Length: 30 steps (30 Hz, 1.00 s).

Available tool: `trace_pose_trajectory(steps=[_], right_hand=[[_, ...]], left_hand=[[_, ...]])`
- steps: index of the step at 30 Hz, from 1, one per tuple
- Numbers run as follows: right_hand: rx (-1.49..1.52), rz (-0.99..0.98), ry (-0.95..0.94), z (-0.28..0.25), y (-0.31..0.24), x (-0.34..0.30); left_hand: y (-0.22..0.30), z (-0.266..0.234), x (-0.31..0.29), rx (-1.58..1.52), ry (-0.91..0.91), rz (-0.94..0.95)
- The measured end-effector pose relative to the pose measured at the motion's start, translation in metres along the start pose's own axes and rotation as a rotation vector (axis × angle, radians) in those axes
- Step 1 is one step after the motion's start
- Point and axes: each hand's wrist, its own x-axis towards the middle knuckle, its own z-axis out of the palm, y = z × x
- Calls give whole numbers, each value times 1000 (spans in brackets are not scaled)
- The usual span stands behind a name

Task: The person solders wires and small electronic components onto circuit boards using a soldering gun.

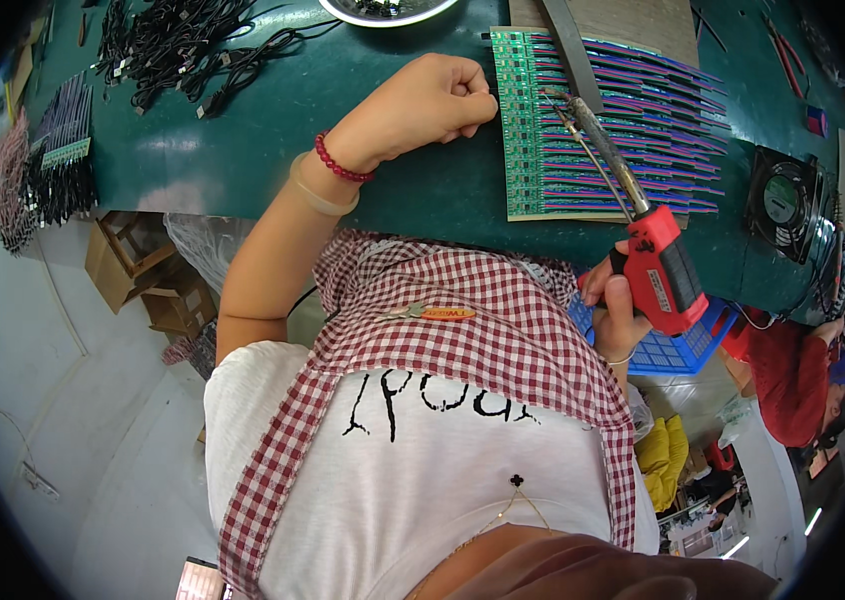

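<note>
My right hand (618, 300) is wrapped round the grip of a red and black soldering gun (665, 270). Its long metal barrel, with a thin tube alongside, points up and left over the green circuit board panel (521, 130). The tip is close to where rows of multicoloured wires (643, 135) meet the panel. Across the upper wires lies a flat metal bar (573, 55). Just left of the panel, my left hand (443, 98) is closed in a fist. Its curled fingers hide whatever may be inside. Brown board (633, 38) shows behind the panel.
Black cables (178, 45) lie in a heap on the green table (193, 150), with a metal bowl (388, 10) at its far edge. Wired strips (68, 150) hang at the left edge. A black fan (788, 195) stands right. Another person (793, 370) sits beyond a blue basket (678, 357).
</note>
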Motion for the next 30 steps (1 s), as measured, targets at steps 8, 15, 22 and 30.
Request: trace_pose_trajectory(steps=[8, 15, 22, 30], right_hand=[[-2, -34, 15, -2, -2, 2], [56, -81, -9, -3, -2, 4], [-43, -40, 72, -15, 9, -8], [-15, -66, 136, -5, -10, 12]], left_hand=[[21, -19, -14, 389, 140, 136], [41, -73, 20, 1437, 688, 272], [24, -94, 41, 1411, 368, 215], [36, -75, 34, 1110, 280, 312]])
